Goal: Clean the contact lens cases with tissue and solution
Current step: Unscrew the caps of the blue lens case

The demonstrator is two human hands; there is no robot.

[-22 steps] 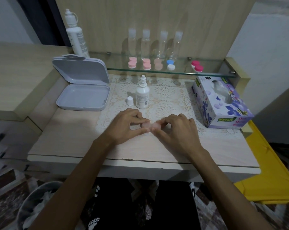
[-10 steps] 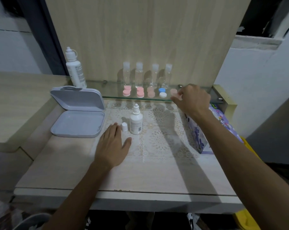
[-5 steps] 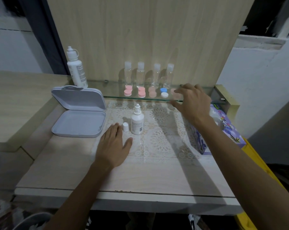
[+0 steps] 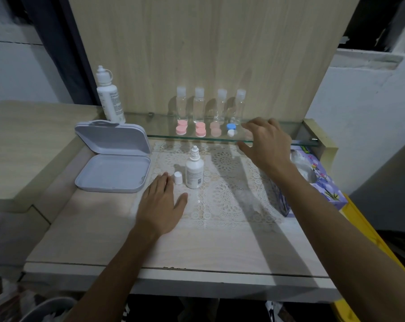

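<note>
Our left hand (image 4: 160, 205) lay flat, fingers straight, on the lace mat (image 4: 229, 201). Our right hand (image 4: 266, 145), at two o'clock, hovered spread and empty beside the contact lens cases (image 4: 207, 130) on the glass shelf (image 4: 155, 126).

My desk (image 4: 92, 240) is pale matt wood grain, like the tall back panel (image 4: 208, 43), with a white lace mat (image 4: 231, 194) lying rough and holey under my left hand (image 4: 160, 205). The far shelf (image 4: 162, 126) is clear glossy glass holding see-through plastic bottles (image 4: 199, 105) and smooth plastic lens cases (image 4: 200, 130). The grey box (image 4: 113, 173) at left looks like matt plastic, the tissue box (image 4: 324, 182) at right printed card.
</note>
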